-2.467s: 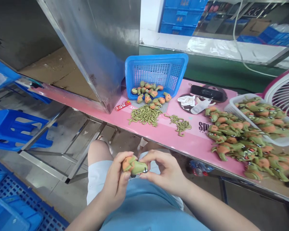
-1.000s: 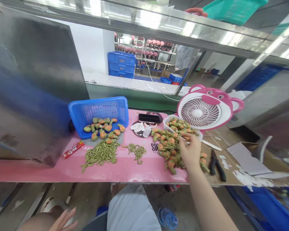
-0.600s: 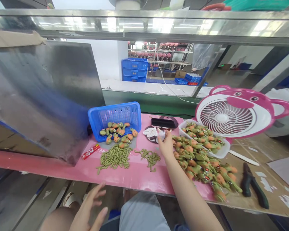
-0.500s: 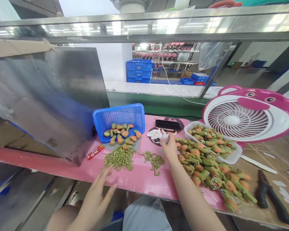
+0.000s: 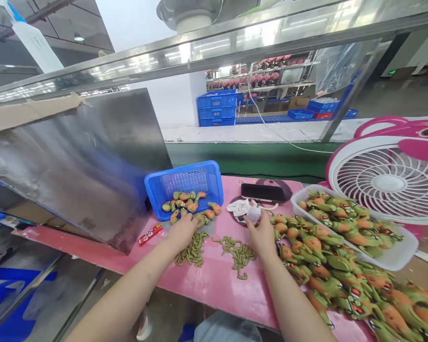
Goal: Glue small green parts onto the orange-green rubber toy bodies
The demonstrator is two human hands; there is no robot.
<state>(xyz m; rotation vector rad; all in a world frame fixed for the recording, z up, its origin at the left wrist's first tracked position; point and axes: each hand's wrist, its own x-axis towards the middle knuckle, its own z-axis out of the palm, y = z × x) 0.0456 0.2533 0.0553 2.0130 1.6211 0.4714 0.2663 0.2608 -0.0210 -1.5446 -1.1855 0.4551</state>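
Pink surface (image 5: 214, 280) mid-frame: our left hand (image 5: 181, 232) lies spread on small green toy limbs (image 5: 192, 249); our right hand (image 5: 262, 232) pinches a small white bottle (image 5: 254, 213).

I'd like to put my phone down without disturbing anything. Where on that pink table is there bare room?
Bare pink table shows along the near edge, in front of the green pieces, and behind the blue basket toward the dark phone. The toy pile crowds the right side.

Both forearms bare, no sleeves/gloves; light blue-grey garment (lap, bottom edge).
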